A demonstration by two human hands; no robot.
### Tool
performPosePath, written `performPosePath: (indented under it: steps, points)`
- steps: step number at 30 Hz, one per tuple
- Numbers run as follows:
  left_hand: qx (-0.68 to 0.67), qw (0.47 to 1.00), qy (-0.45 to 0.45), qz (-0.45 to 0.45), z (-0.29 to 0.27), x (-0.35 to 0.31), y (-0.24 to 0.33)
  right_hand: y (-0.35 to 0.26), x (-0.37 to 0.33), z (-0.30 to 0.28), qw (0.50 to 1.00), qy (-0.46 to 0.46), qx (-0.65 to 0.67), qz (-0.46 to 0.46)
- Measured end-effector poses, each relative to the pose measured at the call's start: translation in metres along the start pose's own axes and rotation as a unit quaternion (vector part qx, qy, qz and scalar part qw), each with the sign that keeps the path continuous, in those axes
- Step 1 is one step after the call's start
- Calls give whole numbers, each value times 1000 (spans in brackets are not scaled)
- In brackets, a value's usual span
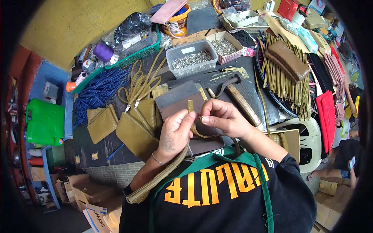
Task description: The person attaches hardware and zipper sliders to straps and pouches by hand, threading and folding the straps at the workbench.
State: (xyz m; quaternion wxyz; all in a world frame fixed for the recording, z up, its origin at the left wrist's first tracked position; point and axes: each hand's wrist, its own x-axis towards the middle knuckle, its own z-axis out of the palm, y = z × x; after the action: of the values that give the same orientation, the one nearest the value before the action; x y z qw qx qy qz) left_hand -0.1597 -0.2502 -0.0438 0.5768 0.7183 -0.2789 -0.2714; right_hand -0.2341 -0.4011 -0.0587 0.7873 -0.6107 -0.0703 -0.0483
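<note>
My left hand (175,130) is closed on an olive strap (190,105), whose short end sticks up past the thumb. My right hand (225,118) faces it, thumb and forefinger pinched on a tiny metallic piece beside the strap; its exact kind is too small to make out. A bundle of similar olive straps (165,174) hangs across my left forearm. Below my hands lie a dark board (176,97) and a brown one. A wooden-handled hammer (243,104) rests to the right. Olive woven pouches (138,122) with looped straps lie to the left.
Behind stand a clear tub of small metal fittings (192,64) and a checkered box of more (223,46). Blue strips (97,93) are piled left. At right, olive strips (291,85) fill a round tray under a brown woven piece (287,61). A slim tool (221,70) lies between.
</note>
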Motion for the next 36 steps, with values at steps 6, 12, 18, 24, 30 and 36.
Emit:
performPosePath:
  steps: [6, 12, 18, 24, 30, 36]
  points:
    - [-46, 998, -35, -4, 2, -3, 5, 13, 3, -19, 946, 56, 315, -56]
    - [-29, 997, -66, -23, 2, -5, 7, 25, -1, -32, 887, 40, 459, -32]
    - [-40, 998, -50, -14, 0, -5, 3, 32, 1, -36, 889, 82, 449, -37]
    - [-25, 996, -86, -12, 1, -3, 8, 8, 3, -101, 955, 242, 135, -111]
    - [-64, 994, -84, -21, 1, -2, 5, 9, -8, -102, 887, 318, -333, -26]
    - [-134, 990, -52, 5, 1, -2, -6, 2, -17, 15, 989, 55, -135, 33]
